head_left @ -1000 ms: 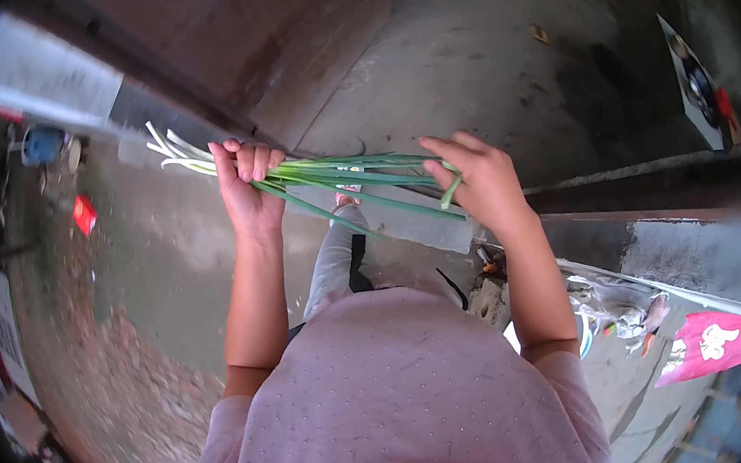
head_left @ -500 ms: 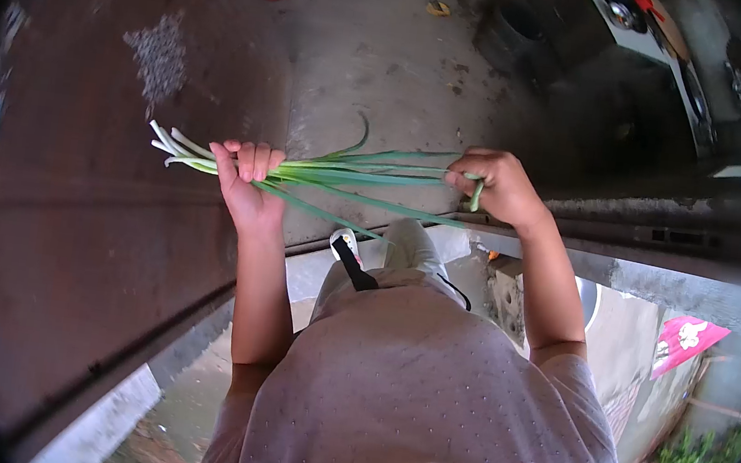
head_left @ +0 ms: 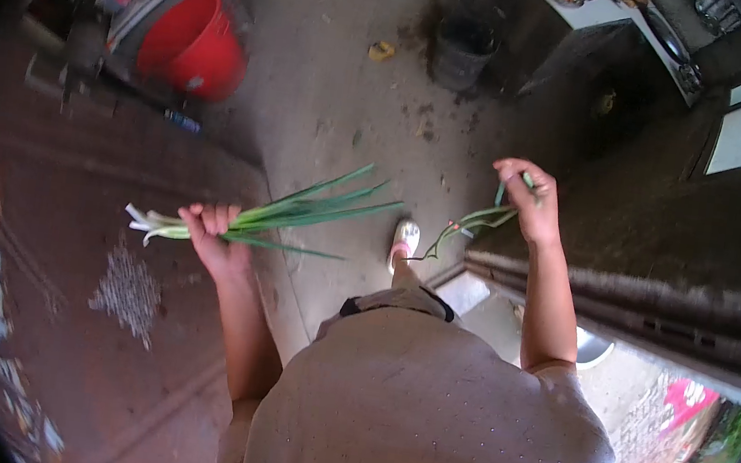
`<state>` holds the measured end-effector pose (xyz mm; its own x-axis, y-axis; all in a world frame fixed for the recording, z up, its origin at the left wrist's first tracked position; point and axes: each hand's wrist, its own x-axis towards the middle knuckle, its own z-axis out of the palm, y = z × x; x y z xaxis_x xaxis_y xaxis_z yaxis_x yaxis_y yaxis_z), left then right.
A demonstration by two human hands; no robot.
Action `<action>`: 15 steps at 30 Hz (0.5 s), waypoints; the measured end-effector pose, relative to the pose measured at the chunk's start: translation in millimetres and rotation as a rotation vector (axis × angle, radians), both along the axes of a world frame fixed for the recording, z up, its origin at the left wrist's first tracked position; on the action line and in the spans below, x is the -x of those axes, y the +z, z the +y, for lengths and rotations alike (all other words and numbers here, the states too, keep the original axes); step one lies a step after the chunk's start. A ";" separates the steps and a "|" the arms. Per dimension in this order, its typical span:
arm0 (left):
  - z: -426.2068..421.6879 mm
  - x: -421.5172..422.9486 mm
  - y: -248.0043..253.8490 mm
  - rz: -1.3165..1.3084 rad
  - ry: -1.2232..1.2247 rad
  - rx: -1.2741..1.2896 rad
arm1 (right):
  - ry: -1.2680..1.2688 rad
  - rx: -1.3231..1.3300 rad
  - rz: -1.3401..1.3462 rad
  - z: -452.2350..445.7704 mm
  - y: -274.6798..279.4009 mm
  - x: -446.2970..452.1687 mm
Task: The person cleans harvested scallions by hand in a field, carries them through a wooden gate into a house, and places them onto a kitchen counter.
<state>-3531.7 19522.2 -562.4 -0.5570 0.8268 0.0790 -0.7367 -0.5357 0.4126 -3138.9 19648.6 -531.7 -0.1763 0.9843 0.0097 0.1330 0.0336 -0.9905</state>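
Observation:
A bunch of green onions (head_left: 299,208) is gripped near its white root ends by my left hand (head_left: 220,239), fingers wrapped around the stalks. The green tops fan out to the right over the floor. My right hand (head_left: 531,200), held apart from the bunch, is closed on some loose green onion leaves (head_left: 473,224). These leaves hang thin and bent from my fingers, trailing down and left. Part of them is hidden inside the hand.
A red bucket (head_left: 194,45) stands at upper left beside a cluttered table. A dark bucket (head_left: 464,53) sits near a counter (head_left: 591,13) holding metal ware. A brown door (head_left: 58,286) lies left, and a dark doorframe (head_left: 638,311) right. My shoe (head_left: 406,234) is on the concrete floor.
My right hand has moved away from the bunch, now with loose leaves trailing from it. The bunch's tops are now free. The view has shifted, showing more of the room, and a foot has stepped forward.

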 end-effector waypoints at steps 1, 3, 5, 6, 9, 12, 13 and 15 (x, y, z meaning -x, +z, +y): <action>25.0 -3.1 12.9 0.046 0.038 0.048 | 0.044 -0.059 -0.116 22.2 15.0 -0.2; 73.7 -14.7 27.0 0.088 0.054 0.089 | 0.085 -0.028 -0.179 62.4 11.2 4.6; 125.5 -30.7 35.7 0.254 0.172 0.324 | 0.057 -0.049 -0.311 107.8 -15.0 9.9; 146.7 -29.3 35.9 0.252 0.158 0.313 | 0.038 -0.063 -0.365 129.7 -24.1 16.4; 212.3 -16.9 34.8 0.422 0.217 0.430 | -0.114 -0.191 -0.484 189.4 -35.5 44.3; 277.7 9.4 28.5 0.398 0.214 0.512 | -0.094 -0.271 -0.621 249.6 -48.5 75.5; 295.7 11.8 20.6 0.381 0.188 0.481 | -0.034 -0.237 -0.638 267.3 -56.9 74.1; 342.8 33.5 5.3 0.371 0.154 0.558 | 0.055 -0.262 -0.661 313.1 -66.8 88.6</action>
<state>-3565.2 19865.0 -557.1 -0.6899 0.7126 -0.1277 -0.4260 -0.2569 0.8675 -3227.5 19961.7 -598.4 -0.2760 0.9537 0.1191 0.6946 0.2836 -0.6612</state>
